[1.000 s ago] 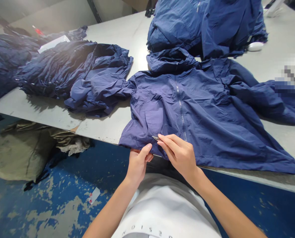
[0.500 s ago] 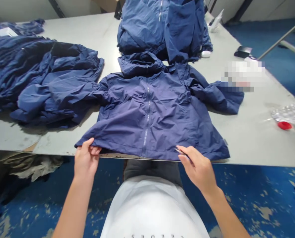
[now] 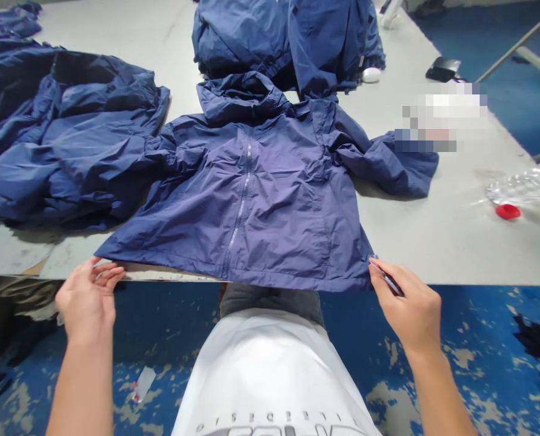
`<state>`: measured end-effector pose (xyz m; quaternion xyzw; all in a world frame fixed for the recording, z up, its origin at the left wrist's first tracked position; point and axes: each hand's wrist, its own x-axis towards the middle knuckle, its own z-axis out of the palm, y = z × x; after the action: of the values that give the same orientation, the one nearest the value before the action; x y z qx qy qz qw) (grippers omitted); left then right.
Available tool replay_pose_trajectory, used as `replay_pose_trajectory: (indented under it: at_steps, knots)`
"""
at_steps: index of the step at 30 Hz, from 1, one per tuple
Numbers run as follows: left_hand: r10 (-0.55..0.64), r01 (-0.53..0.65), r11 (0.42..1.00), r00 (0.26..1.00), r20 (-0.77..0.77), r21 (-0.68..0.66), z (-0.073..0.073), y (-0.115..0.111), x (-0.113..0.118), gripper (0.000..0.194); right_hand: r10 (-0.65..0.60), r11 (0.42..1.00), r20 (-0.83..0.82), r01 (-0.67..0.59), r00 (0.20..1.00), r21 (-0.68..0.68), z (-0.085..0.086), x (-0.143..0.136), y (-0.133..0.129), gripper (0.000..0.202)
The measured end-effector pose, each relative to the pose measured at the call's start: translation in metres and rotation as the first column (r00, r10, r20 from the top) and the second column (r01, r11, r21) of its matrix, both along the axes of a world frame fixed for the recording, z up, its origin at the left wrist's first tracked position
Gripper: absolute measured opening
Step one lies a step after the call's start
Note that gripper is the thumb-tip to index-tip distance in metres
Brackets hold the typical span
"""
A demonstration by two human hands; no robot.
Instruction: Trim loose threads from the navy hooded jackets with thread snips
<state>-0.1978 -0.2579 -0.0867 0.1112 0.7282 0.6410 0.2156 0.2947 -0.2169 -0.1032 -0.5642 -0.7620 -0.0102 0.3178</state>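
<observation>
A navy blue hooded jacket [image 3: 283, 224] lies front side up on the table, its zipper [image 3: 239, 218] closed and slanting down to the hem. My left hand [image 3: 88, 297] pinches the left end of the hem between thumb and finger, the other fingers loosely curled. At the opposite end of the hem, my right hand [image 3: 408, 303] is closed at the corner, fingertips against the cloth. A slim dark tool [image 3: 391, 282] with a metallic tip sits in that same hand; its exact kind I cannot make out. The hem is stretched between both hands along the table edge.
Piled navy garments [image 3: 70, 139] lie at the left, and more navy jackets [image 3: 251, 42] sit behind the hood. On the pale table [image 3: 442, 242] at right are clear plastic [image 3: 524, 181], a red cap [image 3: 508, 211], a black object [image 3: 442, 69] and a white rounded object [image 3: 371, 75].
My left hand has moved left, drawing the hem corner outward. My right hand has slid right from the hem's middle to its right corner. The zipper now slants more.
</observation>
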Motion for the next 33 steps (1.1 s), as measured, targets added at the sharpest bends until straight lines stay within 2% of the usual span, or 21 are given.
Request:
replay_pose_trajectory:
  at_steps: [3,5,6,7,8,9,10,11,12,13,15,17,19,23,26,29,31,33]
  knots:
    - [0.094,-0.086,0.995,0.974,-0.208,0.051,0.005,-0.012,0.028,0.009,0.033,0.999,-0.005,-0.033,0.999,0.015,0.007,-0.005,0.003,0.015]
    - [-0.024,0.039,0.998,0.955,-0.294,0.044,0.009,-0.017,0.065,0.01,0.067,0.998,0.004,-0.067,0.998,-0.007,0.012,-0.007,0.006,0.017]
    - [-0.182,0.186,0.982,0.922,-0.341,-0.024,0.012,-0.018,0.087,0.01,0.079,0.997,0.005,-0.079,0.997,-0.018,0.013,-0.009,0.007,0.017]
    - [-0.392,0.371,0.919,0.823,-0.41,-0.134,0.014,-0.016,0.111,0.012,0.086,0.996,0.004,-0.085,0.996,-0.024,0.014,-0.01,0.009,0.016]
    - [-0.61,0.581,0.785,0.661,-0.438,-0.216,0.016,-0.011,0.134,0.012,0.083,0.996,-0.001,-0.083,0.997,-0.024,0.014,-0.011,0.01,0.015]
    - [-0.76,0.752,0.607,0.456,-0.462,-0.258,0.016,-0.004,0.157,0.011,0.075,0.997,-0.01,-0.075,0.997,-0.018,0.014,-0.013,0.012,0.014]
    - [-0.831,0.855,0.432,0.255,-0.495,-0.285,0.016,0.006,0.178,0.014,0.066,0.998,-0.021,-0.066,0.998,-0.011,0.014,-0.014,0.013,0.014]
    - [-0.847,0.901,0.276,0.063,-0.527,-0.336,0.014,0.018,0.197,0.018,0.055,0.998,-0.033,-0.056,0.998,-0.004,0.013,-0.016,0.014,0.014]
    - [-0.823,0.899,0.182,-0.081,-0.562,-0.397,0.012,0.031,0.213,0.021,0.048,0.999,-0.046,-0.048,0.998,0.001,0.013,-0.017,0.014,0.013]
    - [-0.786,0.875,0.14,-0.186,-0.589,-0.463,0.008,0.043,0.227,0.023,0.042,0.999,-0.06,-0.042,0.997,0.005,0.013,-0.018,0.013,0.013]
    - [-0.708,0.799,0.092,-0.367,-0.603,-0.595,-0.003,0.066,0.246,0.023,0.029,0.999,-0.094,-0.027,0.995,0.025,0.013,-0.019,0.008,0.013]
    - [-0.646,0.735,0.077,-0.478,-0.595,-0.674,-0.013,0.08,0.257,0.022,0.003,0.998,-0.129,0.005,0.992,0.064,0.012,-0.019,0.002,0.012]
    - [-0.614,0.703,0.077,-0.525,-0.589,-0.707,-0.021,0.087,0.262,0.024,-0.034,0.994,-0.152,0.05,0.988,0.102,0.011,-0.017,-0.005,0.011]
    - [-0.617,0.696,0.103,-0.516,-0.594,-0.711,-0.028,0.085,0.264,0.027,-0.144,0.98,-0.198,0.168,0.97,0.109,0.008,-0.014,-0.011,0.011]
    - [-0.648,0.725,0.133,-0.453,-0.613,-0.676,-0.03,0.082,0.263,0.028,-0.223,0.96,-0.239,0.255,0.945,0.114,0.01,-0.013,-0.011,0.012]
    - [-0.695,0.763,0.132,-0.383,-0.608,-0.632,-0.031,0.081,0.263,0.028,-0.247,0.954,-0.24,0.279,0.939,0.111,0.014,-0.014,-0.011,0.012]
    - [-0.739,0.792,0.119,-0.332,-0.586,-0.599,-0.029,0.082,0.262,0.024,-0.218,0.966,-0.222,0.242,0.95,0.088,0.018,-0.015,-0.01,0.012]
    - [-0.791,0.828,0.103,-0.268,-0.55,-0.552,-0.027,0.083,0.261,0.02,-0.151,0.988,-0.175,0.152,0.973,-0.006,0.02,-0.017,-0.01,0.014]
